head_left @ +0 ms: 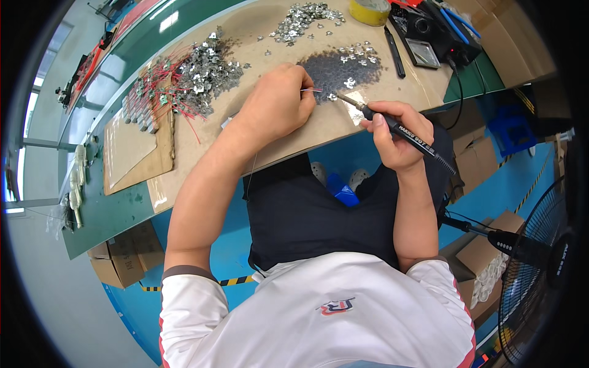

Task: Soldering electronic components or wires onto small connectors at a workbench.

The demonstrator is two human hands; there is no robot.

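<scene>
My right hand (402,136) is wrapped round the black handle of a soldering iron (415,138). The iron slants up and to the left, its tip close to a small silver metal piece (332,97); whether they touch I cannot tell. My left hand (277,101) is closed in a pinch on a thin wire (311,90), whose free end points at the same metal piece. That hand's fingertips are partly hidden. Around the iron's tip lies a dark scorched patch (319,67) on the brown board (257,61), with several more silver pieces (359,54) on it.
A heap of metal parts (208,67) with red wires (165,76) lies left, another heap of silver pieces (307,21) at the back. At back right are a yellow tape roll (370,12), a black pen-like tool (394,52) and a black soldering station (429,37). A fan (540,257) stands right.
</scene>
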